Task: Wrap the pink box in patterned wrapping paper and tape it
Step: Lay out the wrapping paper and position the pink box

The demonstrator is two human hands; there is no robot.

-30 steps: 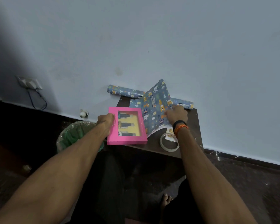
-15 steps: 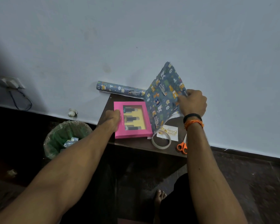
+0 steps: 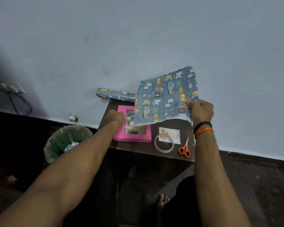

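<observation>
A small dark brown worktop (image 3: 170, 157) against a pale blue wall (image 3: 138, 38) carries the flat pink window box (image 3: 132, 137), left hand (image 3: 115, 116) resting on it, grip unclear, while the right hand (image 3: 201, 110) pinches a lifted blue animal-patterned wrapping sheet (image 3: 166, 95).

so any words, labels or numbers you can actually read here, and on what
None can be read.
White card under the tape roll: gold script, too blurred to read.
Pink box: faint print along its left border, too small.
Wrapping paper sheet: animal pictures only, no legible words.

Bare arms; black, orange wristbands (image 3: 202, 128), perhaps thread.
</observation>
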